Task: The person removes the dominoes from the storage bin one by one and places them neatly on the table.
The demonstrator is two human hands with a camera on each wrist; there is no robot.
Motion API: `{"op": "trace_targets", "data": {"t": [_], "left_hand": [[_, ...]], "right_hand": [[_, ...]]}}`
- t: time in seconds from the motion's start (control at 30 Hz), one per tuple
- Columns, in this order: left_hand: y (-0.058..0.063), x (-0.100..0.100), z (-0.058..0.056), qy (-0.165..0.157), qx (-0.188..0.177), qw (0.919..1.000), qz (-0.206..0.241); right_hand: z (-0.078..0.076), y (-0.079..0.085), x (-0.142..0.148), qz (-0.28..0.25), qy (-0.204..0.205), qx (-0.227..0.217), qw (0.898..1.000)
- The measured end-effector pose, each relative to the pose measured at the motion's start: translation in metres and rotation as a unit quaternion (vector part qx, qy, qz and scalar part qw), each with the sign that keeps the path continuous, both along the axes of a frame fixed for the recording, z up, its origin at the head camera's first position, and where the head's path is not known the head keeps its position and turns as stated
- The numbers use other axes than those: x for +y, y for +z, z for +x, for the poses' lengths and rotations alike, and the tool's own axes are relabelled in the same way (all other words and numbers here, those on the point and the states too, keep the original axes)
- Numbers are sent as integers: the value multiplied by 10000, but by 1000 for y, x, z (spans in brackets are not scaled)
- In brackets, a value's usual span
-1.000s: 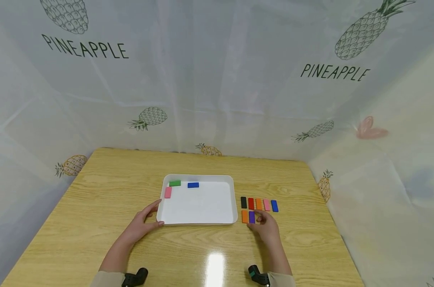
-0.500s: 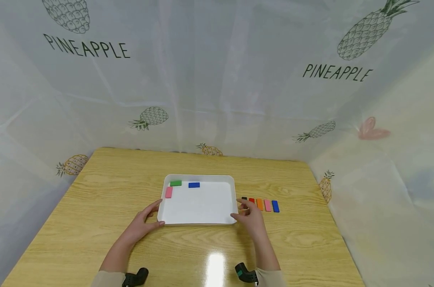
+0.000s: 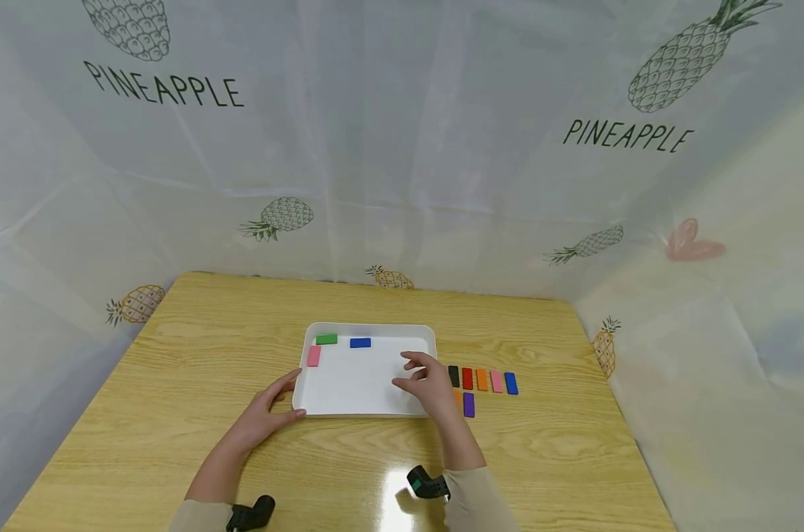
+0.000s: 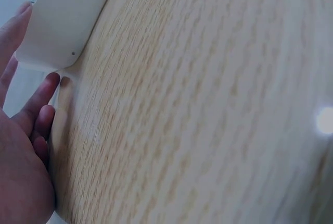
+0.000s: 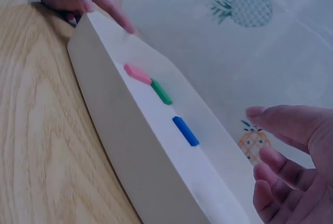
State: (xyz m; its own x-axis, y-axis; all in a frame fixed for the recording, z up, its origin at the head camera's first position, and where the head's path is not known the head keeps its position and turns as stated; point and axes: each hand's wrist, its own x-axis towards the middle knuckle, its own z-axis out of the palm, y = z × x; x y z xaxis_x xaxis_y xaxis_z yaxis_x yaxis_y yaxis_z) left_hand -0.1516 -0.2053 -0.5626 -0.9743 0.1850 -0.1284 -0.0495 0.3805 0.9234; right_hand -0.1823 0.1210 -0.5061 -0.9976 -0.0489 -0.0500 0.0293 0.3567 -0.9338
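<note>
My left hand [image 3: 264,414] is spread at the left end of a white tray [image 3: 362,414], its thumb at the near corner and index finger on the left rim. The tray holds a green block [image 3: 326,339], a pink block [image 3: 314,356] and a blue block [image 3: 360,343], all small, flat and rectangular. Over the tray's right part is my right hand [image 3: 431,384], thumb and fingers apart with nothing visible between them. In the right wrist view this right hand [image 5: 296,166] has loosely bent fingers beside the tray's far wall.
Right of the tray lie a black block [image 3: 454,376], a red block [image 3: 467,378], an orange block [image 3: 482,380], another pink block [image 3: 496,381] and another blue block [image 3: 511,383]. A purple block [image 3: 468,405] sits nearer, beside a mostly hidden orange block [image 3: 458,397]. A pineapple-print curtain [image 3: 402,148] surrounds the wooden table [image 3: 309,473].
My right hand has moved left from the purple block, past the tray's right rim, to over the tray. The blocks keep their places. My left hand has stayed at the tray's left end.
</note>
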Motion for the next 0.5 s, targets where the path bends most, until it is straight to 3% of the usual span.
{"op": "trace_targets", "data": {"t": [0.5], "left_hand": [[2, 3, 2, -32, 180, 9997, -184]], "right_hand": [[-35, -6, -42, 79, 117, -250, 9996]]}}
